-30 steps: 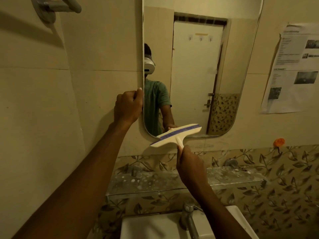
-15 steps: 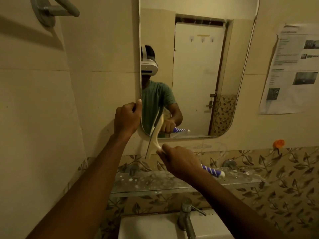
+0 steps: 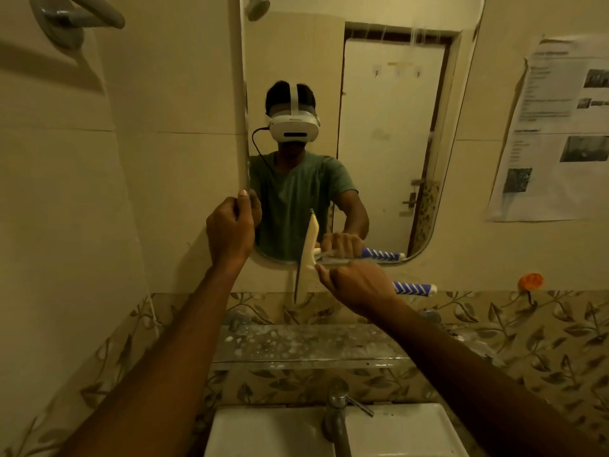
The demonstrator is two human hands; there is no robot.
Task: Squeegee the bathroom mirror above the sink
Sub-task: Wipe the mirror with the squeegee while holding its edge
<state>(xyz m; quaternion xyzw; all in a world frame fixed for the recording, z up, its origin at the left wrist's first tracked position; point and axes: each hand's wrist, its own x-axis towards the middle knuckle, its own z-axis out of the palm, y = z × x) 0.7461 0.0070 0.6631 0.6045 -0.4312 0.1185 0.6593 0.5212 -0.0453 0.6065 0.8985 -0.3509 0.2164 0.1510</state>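
"Squeegee [image 3: 309,252] first: where is it?"

"At the lower edge of the mirror [image 3: 389,153], left of the middle. Its cream head stands upright, with the dark rubber strip along its left side. The upper half is in front of the glass and the lower half hangs past the rim over the wall tile. Its handle runs out to the right, level, and ends in blue and white stripes."

"Who holds it?"

"The right hand [image 3: 357,285], with its fingers curled round the handle just behind the head. Only the striped end shows beyond the hand."

"Is the rubber pressing on the glass?"

"I cannot tell. The head sits right by its own reflection, but the contact line is hidden."

"And the left hand [image 3: 230,229]?"

"It grips the mirror's left edge above the lower corner, with the thumb on the front and the fingers wrapped behind the rim."

"What does the glass show?"

"A person in a green shirt and a white headset, both arms reaching forward, with a pale door behind."

"Anything below?"

"A spotted glass shelf [image 3: 296,347] lies under the mirror against the leaf-patterned tiles. Nearer is a white sink [image 3: 270,433] with a metal tap [image 3: 336,420] at its middle."

"And to the sides?"

"A printed paper sheet [image 3: 557,133] is stuck to the wall on the right, with an orange hook [image 3: 530,282] below it. A grey wall fitting [image 3: 75,18] sits far up on the left."
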